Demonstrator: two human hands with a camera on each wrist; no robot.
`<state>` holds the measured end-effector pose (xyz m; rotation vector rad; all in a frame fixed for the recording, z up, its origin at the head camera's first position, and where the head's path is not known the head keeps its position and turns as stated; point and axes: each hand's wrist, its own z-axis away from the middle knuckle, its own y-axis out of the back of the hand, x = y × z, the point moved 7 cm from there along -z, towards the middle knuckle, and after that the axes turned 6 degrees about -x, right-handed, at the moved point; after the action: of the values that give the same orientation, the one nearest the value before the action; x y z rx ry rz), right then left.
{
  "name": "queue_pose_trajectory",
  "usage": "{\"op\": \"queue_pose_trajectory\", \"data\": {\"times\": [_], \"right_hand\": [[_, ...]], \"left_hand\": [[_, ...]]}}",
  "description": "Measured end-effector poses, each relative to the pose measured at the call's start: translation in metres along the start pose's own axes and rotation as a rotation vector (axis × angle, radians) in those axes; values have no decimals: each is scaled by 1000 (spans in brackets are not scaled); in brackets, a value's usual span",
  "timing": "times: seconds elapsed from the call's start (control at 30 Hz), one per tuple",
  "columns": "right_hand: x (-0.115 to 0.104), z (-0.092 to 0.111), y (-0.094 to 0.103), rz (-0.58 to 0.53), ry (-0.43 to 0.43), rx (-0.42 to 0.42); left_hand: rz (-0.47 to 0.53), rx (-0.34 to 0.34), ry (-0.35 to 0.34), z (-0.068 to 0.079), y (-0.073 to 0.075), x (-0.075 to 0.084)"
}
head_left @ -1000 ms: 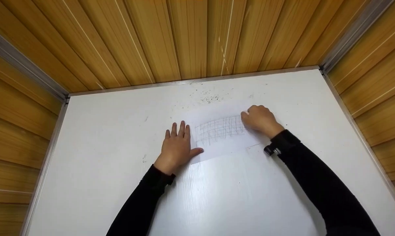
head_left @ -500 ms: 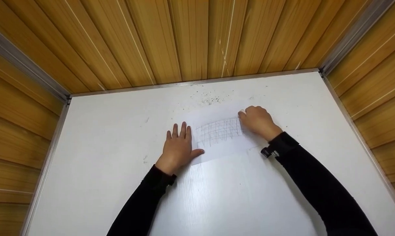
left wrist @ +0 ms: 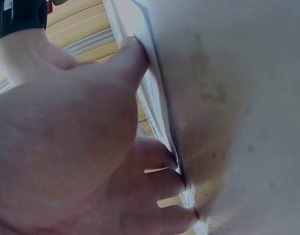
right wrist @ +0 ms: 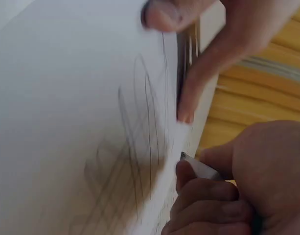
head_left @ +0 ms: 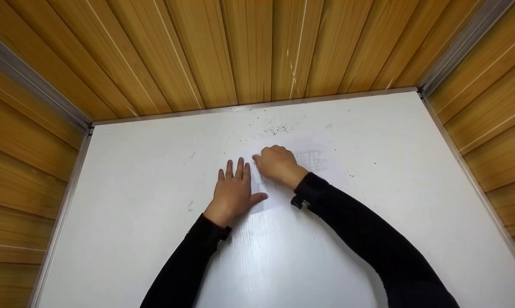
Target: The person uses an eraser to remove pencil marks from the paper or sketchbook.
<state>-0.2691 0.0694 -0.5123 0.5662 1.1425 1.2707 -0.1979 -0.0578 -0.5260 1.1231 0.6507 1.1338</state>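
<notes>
A sheet of white paper (head_left: pixel 266 205) with a pencilled grid (head_left: pixel 312 161) lies on the white table. My left hand (head_left: pixel 233 194) rests flat on the paper's left edge, fingers spread and thumb out over the sheet. In the left wrist view, the fingertips (left wrist: pixel 176 218) press at the surface. My right hand (head_left: pixel 278 164) is over the left part of the grid and hides much of it. Between its thumb and curled fingers it pinches a white eraser (right wrist: pixel 203 169), whose corner is darkened; the rest is hidden in the hand.
Dark crumbs (head_left: pixel 276 128) are scattered on the table (head_left: pixel 155 179) beyond the paper, with smudges to the left. Wood-look panel walls (head_left: pixel 249 51) rise along the back and both sides of the table.
My right hand has moved left with the eraser, from the grid's right end to its left end near my left hand. The grid's right end now shows. The left hand stays put.
</notes>
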Motion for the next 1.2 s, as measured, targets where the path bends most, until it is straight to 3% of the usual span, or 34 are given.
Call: {"op": "queue_pose_trajectory", "data": {"times": [0.1, 0.23, 0.5, 0.63, 0.77, 1.0, 1.2], "right_hand": [[-7, -7, -7, 41, -14, 12], [7, -10, -6, 30, -28, 20], [87, 10, 19, -65, -92, 54], [131, 25, 32, -77, -149, 51], [160, 35, 41, -72, -183, 55], [166, 39, 44, -89, -183, 54], [147, 35, 42, -152, -148, 48]], "left_hand": [[7, -8, 2, 0, 0, -1], [1, -26, 9, -1, 0, -1], [-39, -51, 27, -1, 0, 0], [-27, -38, 22, 0, 0, 0], [-10, -10, 13, 0, 0, -1], [23, 3, -4, -2, -5, -2], [15, 17, -5, -11, -12, -5]]}}
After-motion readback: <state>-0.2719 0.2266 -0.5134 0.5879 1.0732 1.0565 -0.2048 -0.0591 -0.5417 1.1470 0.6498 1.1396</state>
